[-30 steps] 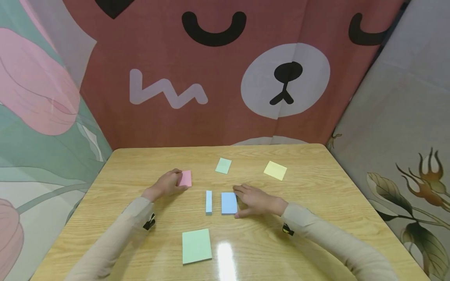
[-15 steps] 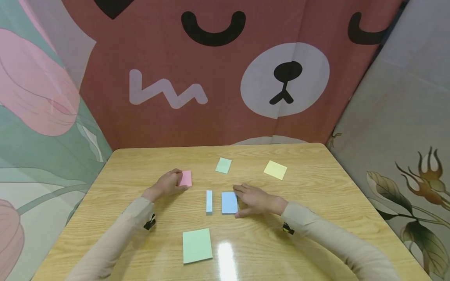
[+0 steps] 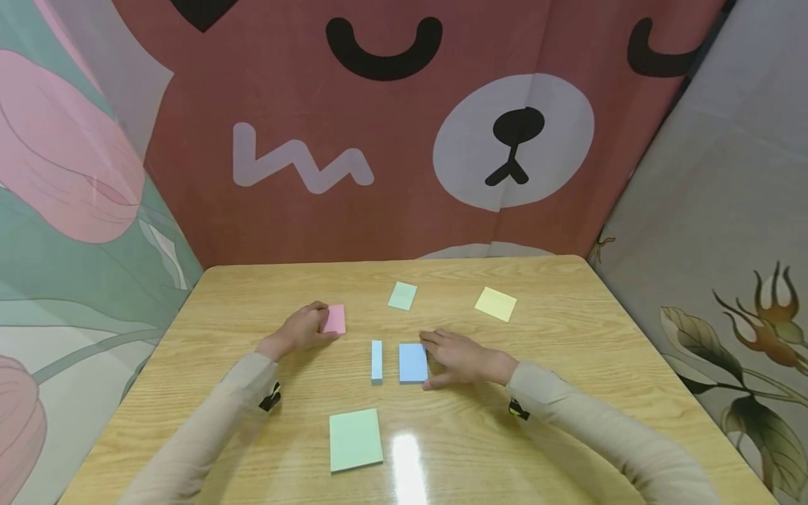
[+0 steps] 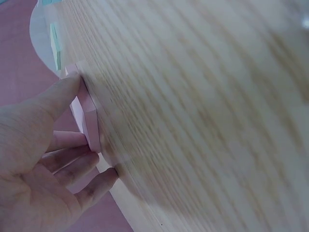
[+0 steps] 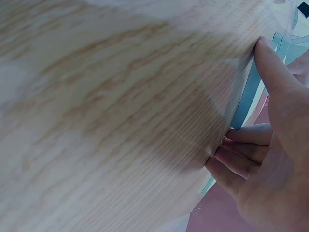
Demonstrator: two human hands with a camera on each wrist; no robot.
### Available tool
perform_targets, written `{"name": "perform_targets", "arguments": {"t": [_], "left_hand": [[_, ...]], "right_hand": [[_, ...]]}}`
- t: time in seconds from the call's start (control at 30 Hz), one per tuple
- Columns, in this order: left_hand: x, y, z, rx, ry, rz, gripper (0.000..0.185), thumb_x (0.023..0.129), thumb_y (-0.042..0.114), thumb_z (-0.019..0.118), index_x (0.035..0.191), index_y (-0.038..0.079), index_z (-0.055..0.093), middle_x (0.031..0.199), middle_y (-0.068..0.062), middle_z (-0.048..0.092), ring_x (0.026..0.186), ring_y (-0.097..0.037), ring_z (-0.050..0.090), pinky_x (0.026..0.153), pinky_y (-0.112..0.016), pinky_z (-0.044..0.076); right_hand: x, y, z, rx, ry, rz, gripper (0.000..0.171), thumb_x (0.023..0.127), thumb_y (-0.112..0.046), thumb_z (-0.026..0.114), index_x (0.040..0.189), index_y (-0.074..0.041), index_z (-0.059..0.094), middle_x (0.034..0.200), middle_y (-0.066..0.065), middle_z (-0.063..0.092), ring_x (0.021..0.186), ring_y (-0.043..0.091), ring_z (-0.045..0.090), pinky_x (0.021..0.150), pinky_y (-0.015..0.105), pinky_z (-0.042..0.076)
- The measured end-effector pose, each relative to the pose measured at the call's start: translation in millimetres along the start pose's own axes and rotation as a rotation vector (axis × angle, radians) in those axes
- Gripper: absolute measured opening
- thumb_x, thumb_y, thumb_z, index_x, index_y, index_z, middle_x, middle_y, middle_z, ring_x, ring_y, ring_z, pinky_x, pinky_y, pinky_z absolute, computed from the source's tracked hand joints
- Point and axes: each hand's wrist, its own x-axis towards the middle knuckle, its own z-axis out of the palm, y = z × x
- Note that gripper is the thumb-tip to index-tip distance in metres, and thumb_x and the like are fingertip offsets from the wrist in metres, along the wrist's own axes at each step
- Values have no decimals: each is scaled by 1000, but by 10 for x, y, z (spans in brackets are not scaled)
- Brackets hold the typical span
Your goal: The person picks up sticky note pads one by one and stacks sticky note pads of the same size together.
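Nothing has shifted over the last second: the left hand [image 3: 301,328] still pinches the pink sticky-note pad [image 3: 334,319] left of centre, while the right hand [image 3: 463,359] still grasps the blue sticky-note pad [image 3: 413,362] mid-table, neither lifted.

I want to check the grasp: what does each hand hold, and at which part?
Left hand pinches the pink sticky-note pad by its edges; right hand grips the blue sticky-note pad likewise.
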Motion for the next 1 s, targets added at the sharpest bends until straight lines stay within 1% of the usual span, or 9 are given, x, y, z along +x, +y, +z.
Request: {"name": "perform_targets", "arguments": {"t": [0.1,0.2,0.3,0.37,0.57,0.67,0.8,0.87,1.0], "left_hand": [[6,3,-8,2,6,15,34,91,26,74,71,7,53,132,-34,51,110,-44,58,91,-51,51],[9,-8,-10,4,3,25,36,91,25,74,69,7,51,134,-35,49,117,-47,54,96,-53,47],[10,-19,-23,9,-5,48,35,91,24,74,70,6,53,137,-37,46,124,-50,48,100,-56,43],[16,-27,-33,0,-17,41,33,89,25,76,73,4,56,139,-37,45,126,-51,46,103,-57,40],[28,-70,-40,-9,-26,22,32,86,28,79,83,3,60,128,-29,57,118,-46,52,99,-55,44],[20,-98,-23,-30,-9,22,40,84,28,81,103,-3,63,121,-24,61,109,-38,57,92,-51,48],[11,-118,-6,-68,-10,8,62,84,28,81,128,-5,54,117,-21,61,98,-29,58,84,-46,52],[9,-117,-5,-82,-15,-2,67,84,28,81,135,-3,49,118,-21,59,96,-28,58,80,-45,52],[8,-114,-5,-75,-18,5,76,83,28,81,143,0,44,125,-25,57,103,-35,57,80,-47,52]], "right_hand": [[-2,11,-4,14,5,-5,92,92,-59,59,145,13,37,154,28,31,142,41,29,117,48,21],[-2,16,-5,15,7,-7,92,92,-60,59,145,13,37,154,27,31,142,40,29,117,48,21],[0,14,-3,7,8,-6,92,92,-60,58,145,13,37,153,27,31,142,40,29,117,47,20],[2,14,0,-3,7,-6,92,92,-60,58,145,13,37,153,27,31,142,40,29,117,46,20],[-1,-4,-5,-6,10,-5,92,92,-59,59,145,13,37,153,28,31,142,42,29,116,48,23],[-6,-14,-6,-4,4,-2,92,92,-59,59,145,13,37,153,28,31,142,41,29,116,47,23],[-13,-16,-2,-5,-14,12,93,93,-61,57,146,12,35,155,26,30,143,40,28,117,45,21],[-18,-16,-3,-2,-17,19,93,93,-61,56,147,11,35,155,26,29,143,39,27,117,45,20],[-20,-17,-12,0,-16,20,92,93,-61,56,147,11,35,155,26,29,144,39,26,117,45,21]]}}
